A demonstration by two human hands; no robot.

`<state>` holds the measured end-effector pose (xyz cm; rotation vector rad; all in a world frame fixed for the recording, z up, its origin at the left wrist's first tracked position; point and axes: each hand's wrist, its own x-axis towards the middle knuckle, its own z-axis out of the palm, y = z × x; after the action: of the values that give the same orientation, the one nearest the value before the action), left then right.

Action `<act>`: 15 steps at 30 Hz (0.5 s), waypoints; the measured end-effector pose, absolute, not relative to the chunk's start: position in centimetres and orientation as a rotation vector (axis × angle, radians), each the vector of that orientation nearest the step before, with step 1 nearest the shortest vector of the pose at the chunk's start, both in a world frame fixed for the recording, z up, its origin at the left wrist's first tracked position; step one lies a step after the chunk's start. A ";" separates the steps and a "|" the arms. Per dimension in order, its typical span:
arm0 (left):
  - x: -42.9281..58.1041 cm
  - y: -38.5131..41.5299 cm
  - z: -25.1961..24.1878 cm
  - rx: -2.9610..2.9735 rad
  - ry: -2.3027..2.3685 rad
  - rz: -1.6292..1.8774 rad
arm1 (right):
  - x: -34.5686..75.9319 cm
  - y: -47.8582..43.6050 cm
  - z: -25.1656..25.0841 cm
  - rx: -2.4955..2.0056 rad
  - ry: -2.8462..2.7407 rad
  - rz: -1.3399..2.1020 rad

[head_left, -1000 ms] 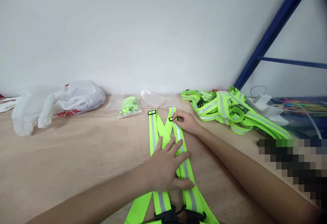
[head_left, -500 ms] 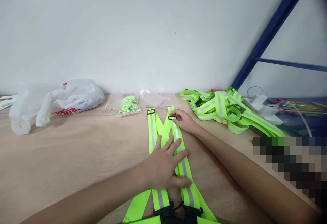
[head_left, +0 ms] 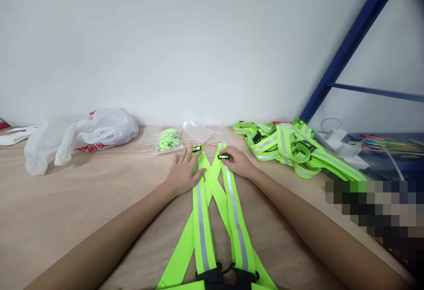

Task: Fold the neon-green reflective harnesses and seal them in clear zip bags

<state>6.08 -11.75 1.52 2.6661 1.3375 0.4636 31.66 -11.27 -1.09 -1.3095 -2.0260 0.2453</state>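
Observation:
A neon-green reflective strap vest (head_left: 212, 210) lies flat on the wooden table (head_left: 82, 201), its two straps crossing near the far end, with black buckles (head_left: 225, 276) at the near edge. My left hand (head_left: 183, 171) rests on the far end of the left strap, fingers spread, by the black slider (head_left: 196, 148). My right hand (head_left: 236, 162) pinches the right strap's end at its black slider (head_left: 223, 156).
A white plastic bag (head_left: 82, 135) lies at the far left. Clear zip bags (head_left: 168, 141), one with a folded green vest, sit by the wall. A heap of green reflective vests (head_left: 291, 146) lies at right, beside a white charger (head_left: 334, 140) and a blue frame (head_left: 347, 47).
My left hand has slid from the crossing of the straps up to the far end of the left strap. My right hand stays at the right slider.

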 end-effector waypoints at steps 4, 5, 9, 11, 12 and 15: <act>5.6 -11.1 0.9 2.629 1.249 0.286 | 31.6 -11.5 -1.4 -1.314 -2.001 0.142; 5.6 -11.1 0.9 2.634 1.228 0.261 | 31.5 -11.5 -1.6 -1.331 -1.990 0.123; 5.6 -11.2 1.0 2.644 1.202 0.271 | 31.5 -11.0 -2.0 -1.441 -2.059 0.161; 5.5 -11.1 0.9 2.636 1.189 0.308 | 31.5 -11.1 -1.2 -1.452 -2.095 0.168; 5.5 -11.1 0.9 2.628 1.187 0.327 | 31.4 -11.5 -0.4 -1.438 -2.094 0.149; 5.2 -11.2 1.1 2.596 1.194 0.397 | 30.9 -14.3 2.9 -1.303 -2.061 0.057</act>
<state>5.21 -11.25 1.08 2.5955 1.1944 0.3968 30.90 -14.33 2.89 -1.3027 -2.0609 0.0569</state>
